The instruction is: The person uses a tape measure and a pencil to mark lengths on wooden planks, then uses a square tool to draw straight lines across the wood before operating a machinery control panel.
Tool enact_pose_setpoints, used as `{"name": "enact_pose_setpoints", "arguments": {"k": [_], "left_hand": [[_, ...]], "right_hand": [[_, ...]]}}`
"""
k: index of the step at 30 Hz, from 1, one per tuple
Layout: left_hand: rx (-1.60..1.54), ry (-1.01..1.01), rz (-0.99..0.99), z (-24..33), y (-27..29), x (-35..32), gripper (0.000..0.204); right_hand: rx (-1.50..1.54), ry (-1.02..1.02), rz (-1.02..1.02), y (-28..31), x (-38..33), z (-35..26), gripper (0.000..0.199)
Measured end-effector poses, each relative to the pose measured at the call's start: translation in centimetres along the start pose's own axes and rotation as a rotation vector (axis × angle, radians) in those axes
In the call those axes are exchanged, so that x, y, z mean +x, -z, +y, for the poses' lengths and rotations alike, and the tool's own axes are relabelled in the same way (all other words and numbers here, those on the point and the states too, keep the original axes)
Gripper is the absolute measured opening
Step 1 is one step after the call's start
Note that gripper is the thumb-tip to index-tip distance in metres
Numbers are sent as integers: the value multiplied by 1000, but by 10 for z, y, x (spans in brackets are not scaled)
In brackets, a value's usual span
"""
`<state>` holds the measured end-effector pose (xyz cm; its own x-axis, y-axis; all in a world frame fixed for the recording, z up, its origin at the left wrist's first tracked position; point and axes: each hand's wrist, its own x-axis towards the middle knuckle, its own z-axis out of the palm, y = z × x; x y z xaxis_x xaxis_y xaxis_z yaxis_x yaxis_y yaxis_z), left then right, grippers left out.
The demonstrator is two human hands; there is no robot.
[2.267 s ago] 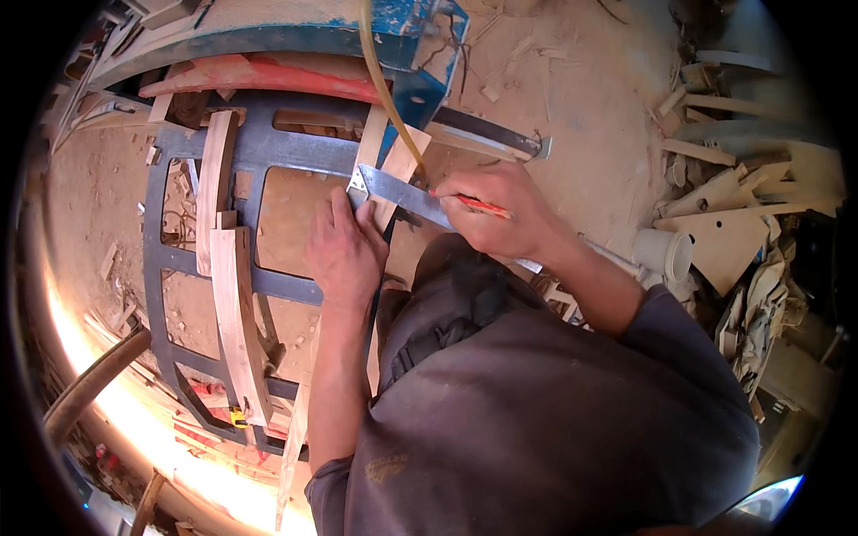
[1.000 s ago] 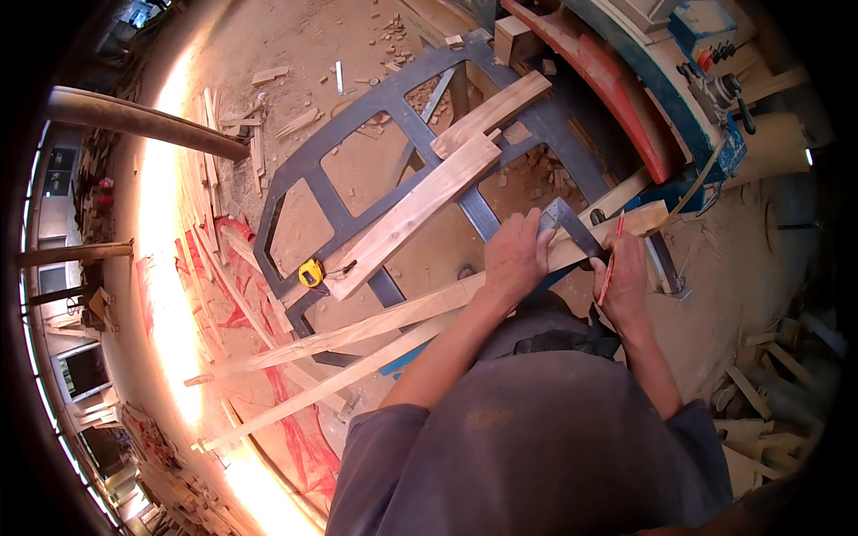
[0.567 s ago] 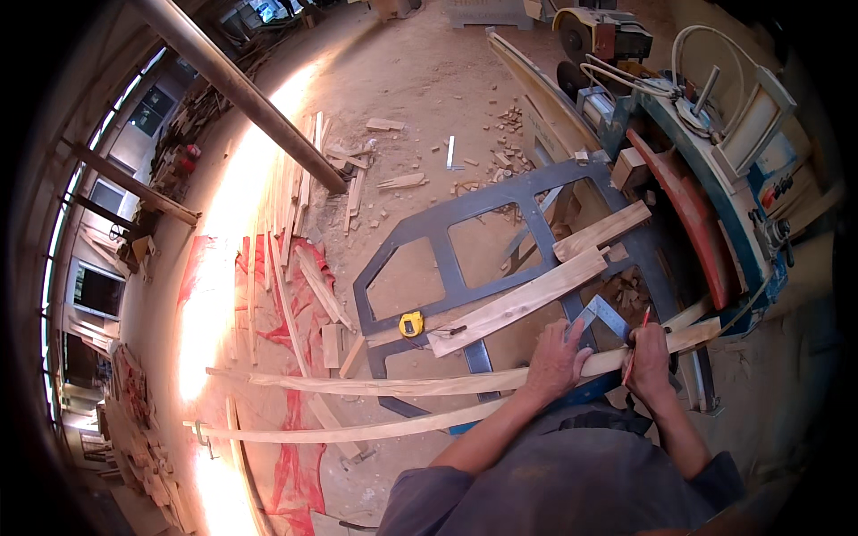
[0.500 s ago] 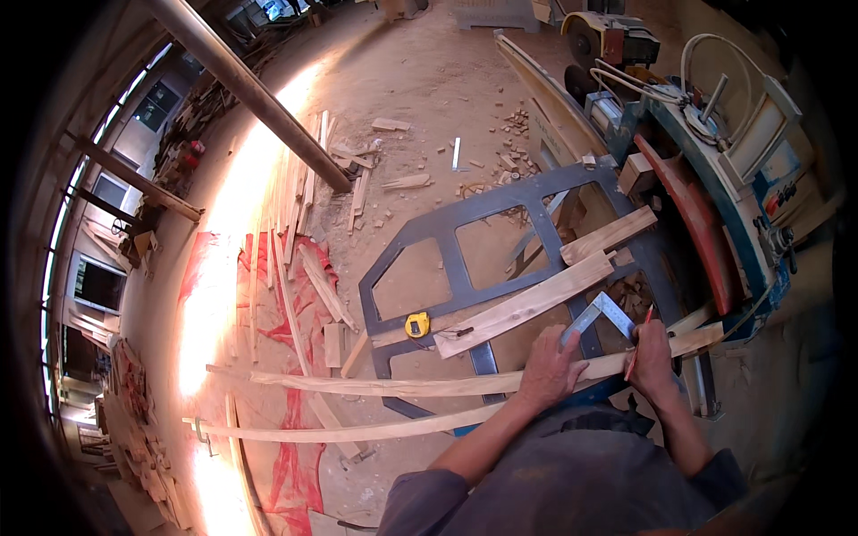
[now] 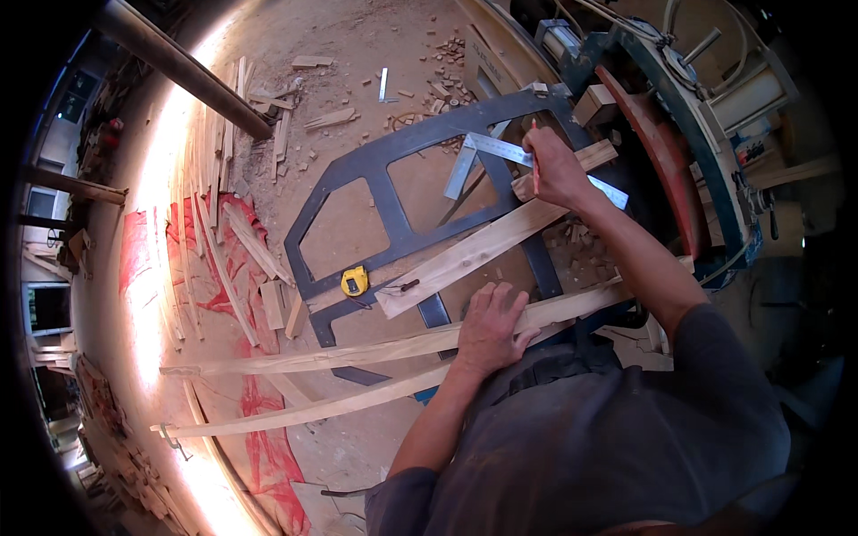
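Note:
My left hand (image 5: 490,329) grips a long, narrow wooden strip (image 5: 357,355) that runs across in front of me, fingers over its far edge and thumb on the near side. Farther off, my right hand (image 5: 559,171) is closed on a metal try square (image 5: 500,150), with a red pencil (image 5: 535,168) upright among the fingers. The square hangs over a short board (image 5: 597,157) and a wider plank (image 5: 478,256). Both lie on a dark metal frame (image 5: 408,239). A small dark object (image 5: 408,286) rests on the plank's near end.
A yellow tape measure (image 5: 355,282) sits on the frame's left side. Nearer me runs a second strip (image 5: 295,415), with a clamp (image 5: 175,444) at its left end. A machine with a red curved guard (image 5: 657,147) stands at right. Offcuts and a post (image 5: 183,67) are beyond.
My right hand has lifted the try square and pencil off the near strip and carried them away from me, over the boards. My left hand stays on the strip. The view has shifted.

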<state>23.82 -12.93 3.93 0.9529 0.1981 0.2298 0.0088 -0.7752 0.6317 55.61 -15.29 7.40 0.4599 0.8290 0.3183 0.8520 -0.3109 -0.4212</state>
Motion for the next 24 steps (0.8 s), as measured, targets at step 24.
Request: {"name": "enact_pose_setpoints", "arguments": {"k": [24], "left_hand": [[111, 44, -75, -44, -49, 19, 55]], "right_hand": [[363, 341, 107, -75, -57, -37, 24]]}}
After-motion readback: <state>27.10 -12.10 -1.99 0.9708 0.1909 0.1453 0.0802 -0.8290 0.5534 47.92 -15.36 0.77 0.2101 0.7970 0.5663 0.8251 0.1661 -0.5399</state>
